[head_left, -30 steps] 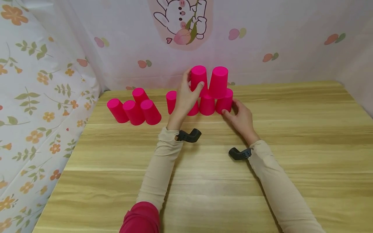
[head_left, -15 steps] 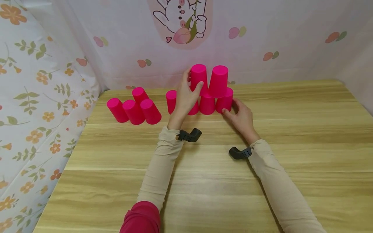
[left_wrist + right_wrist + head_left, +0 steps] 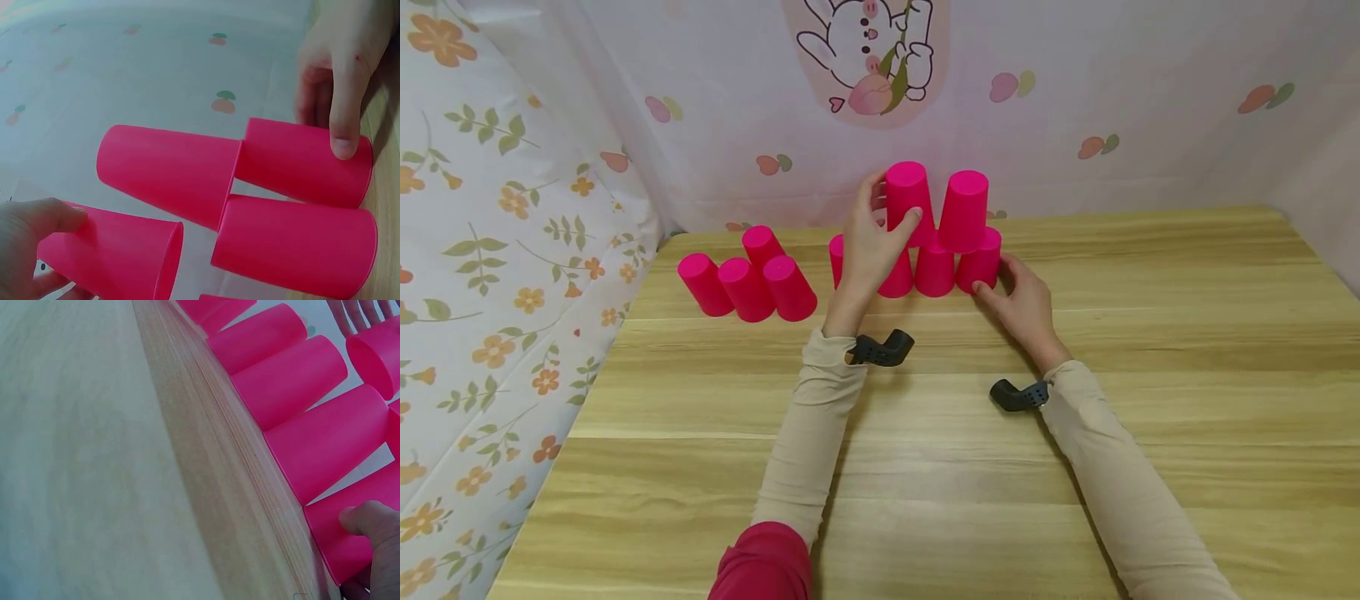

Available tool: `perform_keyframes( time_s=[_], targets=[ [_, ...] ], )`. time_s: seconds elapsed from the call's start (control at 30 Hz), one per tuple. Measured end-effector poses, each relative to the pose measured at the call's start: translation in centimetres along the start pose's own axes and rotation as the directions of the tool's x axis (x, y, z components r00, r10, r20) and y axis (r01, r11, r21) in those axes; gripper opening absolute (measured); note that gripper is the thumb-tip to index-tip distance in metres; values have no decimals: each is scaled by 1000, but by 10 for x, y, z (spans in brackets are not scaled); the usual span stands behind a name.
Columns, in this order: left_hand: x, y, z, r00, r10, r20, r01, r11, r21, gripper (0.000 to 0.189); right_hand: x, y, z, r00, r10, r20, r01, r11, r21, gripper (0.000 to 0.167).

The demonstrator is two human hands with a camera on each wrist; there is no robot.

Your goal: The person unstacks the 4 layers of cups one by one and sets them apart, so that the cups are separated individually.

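My left hand (image 3: 867,250) grips an upside-down pink cup (image 3: 907,196), thumb in front and fingers round the far side. In the left wrist view this held cup (image 3: 119,253) is tilted, its rim apart from the cups beside it. To its right, another upside-down cup (image 3: 964,212) stands across the two right-hand cups of a bottom row. My right hand (image 3: 1024,304) holds the rightmost bottom cup (image 3: 978,265), with its thumb (image 3: 359,519) on the near side. The left part of the row, including a cup (image 3: 837,258), is partly hidden behind my left hand.
Several more upside-down pink cups (image 3: 747,290) stand in a cluster on the left of the wooden table (image 3: 940,483). A patterned cloth (image 3: 1060,75) hangs close behind the cups, and a floral cloth (image 3: 497,275) borders the left side.
My left hand has shifted slightly left with its cup, widening the gap to the upper cup beside it. My right hand stays on the rightmost bottom cup.
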State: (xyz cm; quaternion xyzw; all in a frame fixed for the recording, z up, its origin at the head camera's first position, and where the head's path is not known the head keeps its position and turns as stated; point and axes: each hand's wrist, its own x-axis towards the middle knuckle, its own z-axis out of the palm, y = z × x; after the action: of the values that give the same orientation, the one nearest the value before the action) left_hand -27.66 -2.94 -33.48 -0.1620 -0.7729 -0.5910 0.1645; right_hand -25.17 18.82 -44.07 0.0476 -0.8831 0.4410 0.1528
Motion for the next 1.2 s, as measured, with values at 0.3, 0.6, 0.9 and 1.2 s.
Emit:
perform_keyframes(
  time_s=[0.3, 0.6, 0.9, 1.2],
  targets=[
    [1, -1, -10, 998, -50, -48, 48, 997, -54, 60, -2, 0, 1, 1000, 11, 7, -11, 1000, -7, 55],
    [1, -1, -27, 993, -23, -114, 16, 998, -60, 61, -1, 1, 2, 1000, 11, 5, -11, 1000, -10, 56],
    [3, -2, -31, 989, -7, -145, 3, 1000, -23, 61, -1, 1, 1, 1000, 10, 6, -10, 1000, -5, 55],
    [6, -6, -45, 979, -1, -202, -1, 1000, -12, 60, 0, 0, 2, 1000, -3, -2, 3, 1000, -7, 54]
  ],
)
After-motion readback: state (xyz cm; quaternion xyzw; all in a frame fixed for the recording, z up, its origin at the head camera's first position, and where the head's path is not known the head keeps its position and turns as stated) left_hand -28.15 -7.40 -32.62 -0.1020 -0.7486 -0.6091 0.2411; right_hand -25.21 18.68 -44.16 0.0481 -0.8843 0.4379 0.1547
